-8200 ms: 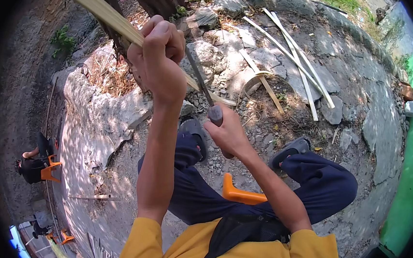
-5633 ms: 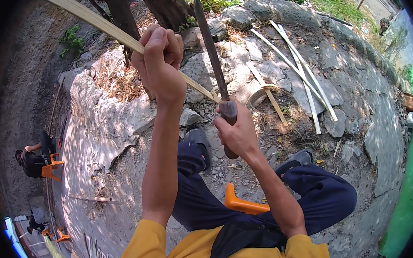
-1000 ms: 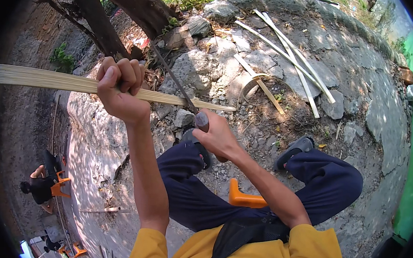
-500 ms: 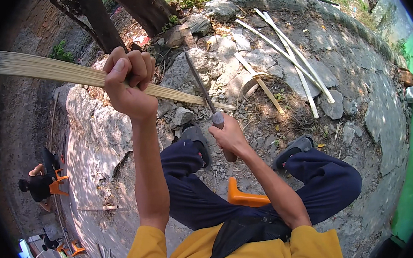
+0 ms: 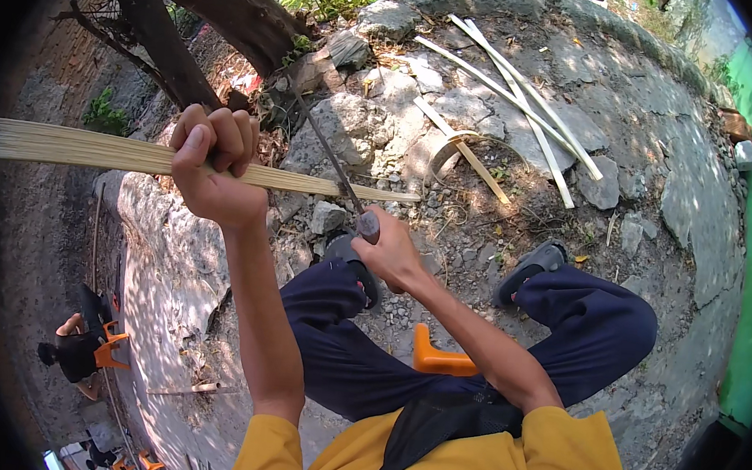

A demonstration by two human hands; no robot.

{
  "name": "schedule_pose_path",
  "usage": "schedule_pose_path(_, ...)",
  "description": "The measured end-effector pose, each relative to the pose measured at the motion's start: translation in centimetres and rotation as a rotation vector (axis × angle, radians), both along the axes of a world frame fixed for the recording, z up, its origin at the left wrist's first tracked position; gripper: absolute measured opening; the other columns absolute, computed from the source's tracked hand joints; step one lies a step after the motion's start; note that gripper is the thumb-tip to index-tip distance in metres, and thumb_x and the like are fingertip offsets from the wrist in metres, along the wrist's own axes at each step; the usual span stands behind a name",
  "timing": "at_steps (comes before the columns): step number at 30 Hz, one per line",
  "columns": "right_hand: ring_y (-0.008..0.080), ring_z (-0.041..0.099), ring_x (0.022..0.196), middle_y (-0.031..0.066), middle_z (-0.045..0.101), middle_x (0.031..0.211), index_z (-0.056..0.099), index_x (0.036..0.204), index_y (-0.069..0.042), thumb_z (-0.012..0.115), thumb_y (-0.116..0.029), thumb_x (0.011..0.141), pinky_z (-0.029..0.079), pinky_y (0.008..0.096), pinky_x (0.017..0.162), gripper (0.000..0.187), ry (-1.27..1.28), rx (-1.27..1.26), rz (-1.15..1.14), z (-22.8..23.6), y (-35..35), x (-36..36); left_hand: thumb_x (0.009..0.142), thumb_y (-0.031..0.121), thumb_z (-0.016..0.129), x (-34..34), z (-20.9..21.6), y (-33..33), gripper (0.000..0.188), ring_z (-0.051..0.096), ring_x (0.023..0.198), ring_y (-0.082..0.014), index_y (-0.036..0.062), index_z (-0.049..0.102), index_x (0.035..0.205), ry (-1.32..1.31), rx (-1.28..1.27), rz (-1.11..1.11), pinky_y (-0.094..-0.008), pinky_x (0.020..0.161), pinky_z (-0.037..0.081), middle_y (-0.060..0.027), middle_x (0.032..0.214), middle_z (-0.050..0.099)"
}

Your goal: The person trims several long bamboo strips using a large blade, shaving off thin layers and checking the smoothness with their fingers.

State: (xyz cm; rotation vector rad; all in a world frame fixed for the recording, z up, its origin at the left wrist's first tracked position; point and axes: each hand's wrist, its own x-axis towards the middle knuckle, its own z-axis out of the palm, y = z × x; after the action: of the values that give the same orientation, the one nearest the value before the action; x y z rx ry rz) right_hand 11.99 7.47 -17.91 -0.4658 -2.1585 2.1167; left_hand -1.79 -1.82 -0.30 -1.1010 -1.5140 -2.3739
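Bamboo strip (image 5: 74,145), aligned left-to-right, is gripped by the left hand (image 5: 219,174) and crossed by the knife (image 5: 344,182) clasped in the right hand (image 5: 394,252).

The left arm reaches far and slightly left, its bare forearm (image 5: 264,315) rising steeply from the bent elbow. At its end the left hand (image 5: 218,165) is closed in a firm grip, the thumb lying straight and the fingers (image 5: 240,140) curled over, knuckles on the far side. The right forearm (image 5: 479,331) slants from the near right toward the middle, the elbow bent and out to the right. The right hand (image 5: 392,252), nearer than the left, is also closed in a fist, back turned up and right, its wrist almost straight. The two hands are apart.
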Motion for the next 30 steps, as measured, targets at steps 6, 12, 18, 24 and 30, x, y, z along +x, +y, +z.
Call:
schedule_pose_path(6, 0.0329, 0.062, 0.063, 0.0214, 0.065, 0.072, 0.058, 0.094, 0.007, 0.063, -0.012, 0.078, 0.050, 0.0431, 0.067, 0.026, 0.081, 0.010, 0.079, 4.2, -0.3, -0.1, 0.091, 0.024, 0.047, 0.2, -0.3, -0.9, 0.032, 0.019, 0.045, -0.0080, 0.0160, 0.027, 0.066, -0.040, 0.035, 0.017, -0.0273, 0.044, 0.016, 0.0023, 0.052, 0.024)
schedule_pose_path(12, 0.0248, 0.063, 0.070, 0.0180, 0.066, 0.077, 0.059, 0.104, 0.005, 0.066, -0.014, 0.078, 0.051, 0.0400, 0.068, 0.033, -0.076, 0.049, 0.058, -0.7, -0.5, 0.1, 0.090, 0.022, 0.047, 0.2, -0.4, -1.0, 0.032, 0.020, 0.045, -0.0082, 0.0153, 0.027, 0.067, -0.058, 0.047, -0.010, -0.0275, 0.044, 0.016, 0.0018, 0.052, 0.024)
schedule_pose_path(18, 0.0277, 0.062, 0.070, 0.0195, 0.067, 0.080, 0.058, 0.108, 0.006, 0.066, -0.016, 0.078, 0.051, 0.0397, 0.070, 0.038, -0.039, 0.035, 0.065, 0.5, -0.5, -0.6, 0.090, 0.023, 0.047, -0.6, -0.7, -1.5, 0.031, 0.020, 0.045, -0.0086, 0.0154, 0.026, 0.067, -0.052, 0.059, 0.065, -0.0273, 0.045, 0.016, 0.0014, 0.053, 0.023)
schedule_pose_path(24, 0.0248, 0.061, 0.068, 0.0180, 0.066, 0.078, 0.058, 0.105, 0.005, 0.066, -0.015, 0.077, 0.050, 0.0395, 0.069, 0.035, -0.007, 0.022, 0.113, 0.6, -0.2, -0.3, 0.090, 0.023, 0.046, 0.2, -0.1, -0.7, 0.031, 0.019, 0.045, -0.0083, 0.0156, 0.026, 0.067, -0.038, 0.051, 0.082, -0.0274, 0.044, 0.015, 0.0016, 0.053, 0.023)
schedule_pose_path(30, 0.0292, 0.064, 0.075, 0.0202, 0.068, 0.083, 0.059, 0.108, 0.005, 0.066, -0.016, 0.077, 0.051, 0.0415, 0.074, 0.038, -0.067, 0.030, 0.025, -2.1, -1.1, -1.0, 0.091, 0.024, 0.045, -1.2, -0.7, -2.0, 0.032, 0.019, 0.045, -0.0079, 0.0159, 0.026, 0.067, -0.066, 0.056, 0.131, -0.0268, 0.044, 0.016, 0.0016, 0.052, 0.023)
